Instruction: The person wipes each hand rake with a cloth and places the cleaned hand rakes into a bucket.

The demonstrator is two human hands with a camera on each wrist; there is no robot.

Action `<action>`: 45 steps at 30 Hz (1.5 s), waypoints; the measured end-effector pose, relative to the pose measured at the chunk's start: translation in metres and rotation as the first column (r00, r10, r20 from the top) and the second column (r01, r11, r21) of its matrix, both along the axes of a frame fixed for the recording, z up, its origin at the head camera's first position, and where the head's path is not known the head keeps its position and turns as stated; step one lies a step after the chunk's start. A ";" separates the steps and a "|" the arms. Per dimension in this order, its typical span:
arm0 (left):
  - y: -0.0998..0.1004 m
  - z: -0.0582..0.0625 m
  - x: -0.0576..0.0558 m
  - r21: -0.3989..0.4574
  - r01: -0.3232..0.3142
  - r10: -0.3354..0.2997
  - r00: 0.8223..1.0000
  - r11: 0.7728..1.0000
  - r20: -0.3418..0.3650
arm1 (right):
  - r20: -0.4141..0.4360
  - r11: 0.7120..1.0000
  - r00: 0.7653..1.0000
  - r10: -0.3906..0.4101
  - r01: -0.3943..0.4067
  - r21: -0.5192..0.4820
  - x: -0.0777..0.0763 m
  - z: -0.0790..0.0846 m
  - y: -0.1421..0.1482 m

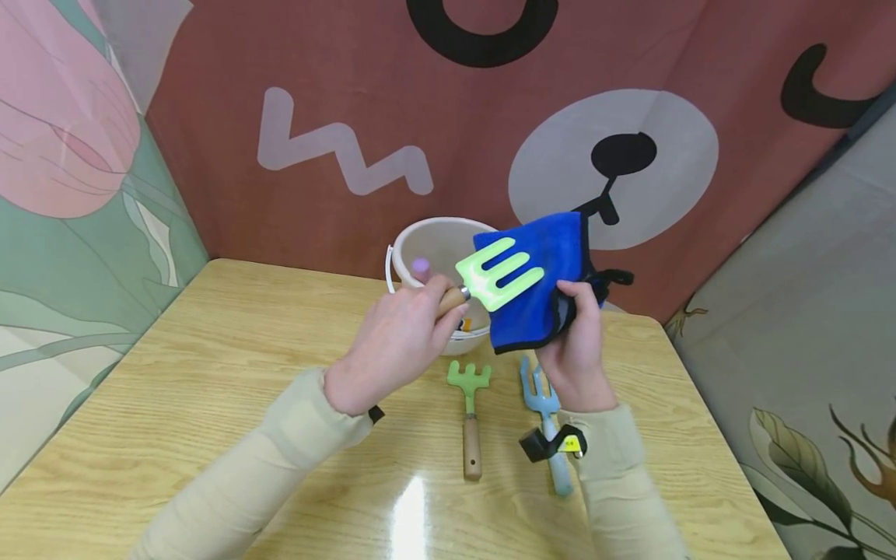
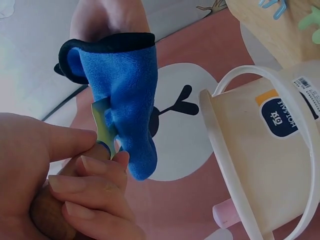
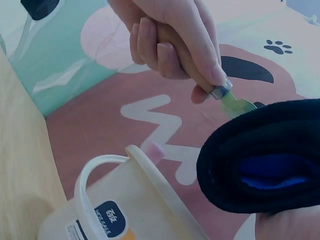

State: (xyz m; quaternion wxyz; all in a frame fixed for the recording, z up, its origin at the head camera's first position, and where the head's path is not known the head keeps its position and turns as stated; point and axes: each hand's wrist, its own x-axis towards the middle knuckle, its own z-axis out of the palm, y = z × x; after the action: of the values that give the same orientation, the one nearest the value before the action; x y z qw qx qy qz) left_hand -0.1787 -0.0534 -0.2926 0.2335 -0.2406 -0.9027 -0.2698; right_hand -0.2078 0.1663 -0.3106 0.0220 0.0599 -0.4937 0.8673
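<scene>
My left hand [image 1: 395, 338] grips the wooden handle of a light green garden hand fork [image 1: 484, 286], its tines pointing up and to the right. Behind the tines in the head view is a blue cloth [image 1: 560, 245] with black edging, held by my right hand [image 1: 579, 354] with the thumb over its edge. From the left wrist, the fork's green head [image 2: 104, 122] lies against the blue cloth [image 2: 122, 70]. The right wrist view shows the cloth's dark edge [image 3: 220, 160] folded around an opening. Both hands are raised above the table, in front of a white bucket [image 1: 420, 233].
Below my hands, a small green rake [image 1: 470, 379] with a wooden handle lies on the wooden table [image 1: 280, 311]. A light blue hand fork [image 1: 540, 401] lies to its right, partly under my right wrist. A purple handle end [image 1: 421, 266] pokes out of the bucket. A printed curtain [image 1: 336, 70] hangs behind.
</scene>
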 end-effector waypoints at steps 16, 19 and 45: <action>0.001 -0.002 -0.003 0.009 0.020 -0.021 0.999 1.000 0.035 | 0.054 0.992 0.995 0.081 -0.075 -0.099 0.004 -0.003 -0.008; 0.000 -0.002 -0.003 0.006 0.023 -0.023 0.999 1.000 0.046 | 0.051 0.991 0.994 0.096 -0.091 -0.094 0.006 -0.004 -0.010; 0.001 -0.002 -0.004 0.003 0.046 -0.046 0.999 0.999 0.017 | 0.070 0.965 0.967 0.245 -0.250 0.078 0.021 -0.014 -0.029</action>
State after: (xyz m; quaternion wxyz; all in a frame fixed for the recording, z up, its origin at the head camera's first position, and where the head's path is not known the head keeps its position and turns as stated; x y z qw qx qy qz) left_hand -0.1831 -0.0528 -0.2948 0.2198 -0.2589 -0.8985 -0.2781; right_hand -0.1871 0.1374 -0.3247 -0.1040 0.0960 -0.5198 0.8425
